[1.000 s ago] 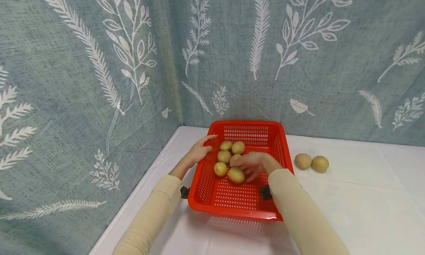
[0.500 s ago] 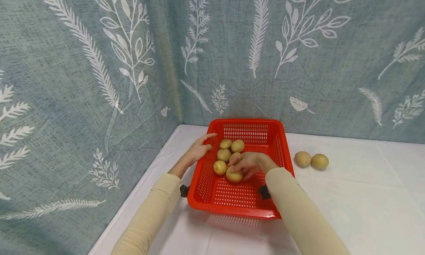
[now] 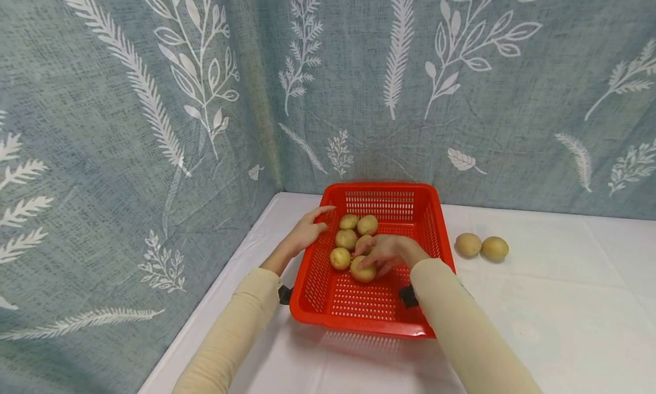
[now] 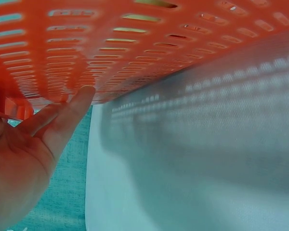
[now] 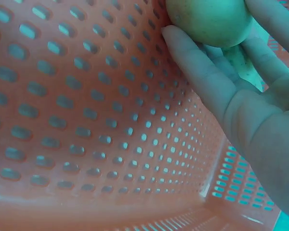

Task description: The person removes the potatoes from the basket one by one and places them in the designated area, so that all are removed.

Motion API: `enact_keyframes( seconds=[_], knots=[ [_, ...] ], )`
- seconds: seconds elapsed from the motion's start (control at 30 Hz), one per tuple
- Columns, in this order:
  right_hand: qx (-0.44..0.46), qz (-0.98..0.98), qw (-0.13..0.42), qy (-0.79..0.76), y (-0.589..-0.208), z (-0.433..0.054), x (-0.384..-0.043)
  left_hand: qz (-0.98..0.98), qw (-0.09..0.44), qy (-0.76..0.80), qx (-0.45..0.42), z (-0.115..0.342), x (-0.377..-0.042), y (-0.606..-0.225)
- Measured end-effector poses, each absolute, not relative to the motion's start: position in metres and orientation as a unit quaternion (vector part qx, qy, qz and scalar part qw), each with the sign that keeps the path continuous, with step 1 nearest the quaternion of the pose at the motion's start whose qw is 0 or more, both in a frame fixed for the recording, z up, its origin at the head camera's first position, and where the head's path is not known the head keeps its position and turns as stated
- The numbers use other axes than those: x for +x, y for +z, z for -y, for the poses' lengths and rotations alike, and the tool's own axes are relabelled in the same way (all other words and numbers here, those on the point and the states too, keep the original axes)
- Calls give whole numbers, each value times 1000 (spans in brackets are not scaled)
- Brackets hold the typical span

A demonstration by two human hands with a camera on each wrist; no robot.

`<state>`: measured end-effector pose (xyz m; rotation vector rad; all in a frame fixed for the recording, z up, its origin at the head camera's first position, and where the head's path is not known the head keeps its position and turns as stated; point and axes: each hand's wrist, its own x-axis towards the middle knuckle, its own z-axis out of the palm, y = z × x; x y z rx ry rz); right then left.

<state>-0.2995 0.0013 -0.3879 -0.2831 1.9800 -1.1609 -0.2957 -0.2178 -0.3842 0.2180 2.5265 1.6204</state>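
Observation:
Inside a red slatted basket (image 3: 369,325) my right hand (image 3: 389,253) holds a potato (image 3: 361,271), the thumb on one side of it and fingers on the other. In the right wrist view the same potato (image 5: 209,21) lies between thumb and fingers, close over the perforated floor. Several other potatoes sit to its left and behind, such as one at the left (image 3: 340,258); another (image 3: 365,243) is partly hidden by the hand. My left hand (image 3: 306,233) grips the basket's left rim; in the left wrist view a fingertip (image 4: 86,91) meets the outer wall.
Two more potatoes lie side by side on the white tablecloth (image 3: 553,303) right of the basket, one lighter (image 3: 468,245) and one yellower (image 3: 495,249). A green-grey leaf-patterned curtain (image 3: 359,98) hangs behind and along the left.
My right hand has closed round the front potato, its thumb now over it, and the potato has shifted slightly. The left hand keeps its place on the rim.

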Motion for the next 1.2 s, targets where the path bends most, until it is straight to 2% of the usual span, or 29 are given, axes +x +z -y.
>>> enact_keyframes(
  seconds=[0.3,0.63,0.9,1.2],
  knots=[
    [-97,-785,391,-471,-385,-6,-300,-850,57,520,63,217,-298,-387],
    [-105,-784,416,-450,-382,0,-297,-845,73,525,73,210,-278,-361],
    [-110,-794,404,-441,-382,0,-295,-846,64,525,72,217,-297,-386],
    [-110,-792,394,-453,-382,-7,-297,-850,45,519,77,218,-297,-389]
  ],
)
